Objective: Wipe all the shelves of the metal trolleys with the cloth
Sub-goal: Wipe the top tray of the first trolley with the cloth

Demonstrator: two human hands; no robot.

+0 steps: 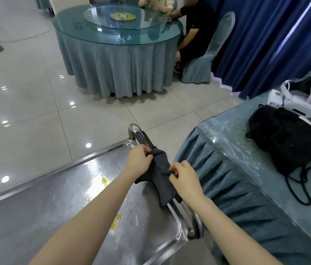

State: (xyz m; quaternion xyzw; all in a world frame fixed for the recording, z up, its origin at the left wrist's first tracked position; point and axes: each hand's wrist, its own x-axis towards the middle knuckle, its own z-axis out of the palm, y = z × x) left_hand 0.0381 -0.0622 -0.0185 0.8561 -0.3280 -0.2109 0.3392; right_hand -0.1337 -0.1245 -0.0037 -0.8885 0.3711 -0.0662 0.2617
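The left grip (138, 159) pinches the far end of the dark cloth (160, 175); the right grip (186, 178) pinches its near edge; the cloth drapes between them over the trolley handle (141, 135), its long axis running far to near along the rail; the top shelf (55, 207), wet and flecked yellow, lies just left, nearer the left grip; both forearms reach forward.

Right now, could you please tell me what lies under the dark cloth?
The cloth, pinched by the left hand and right hand, drapes over the trolley handle. The stretch of handle beneath it is covered.
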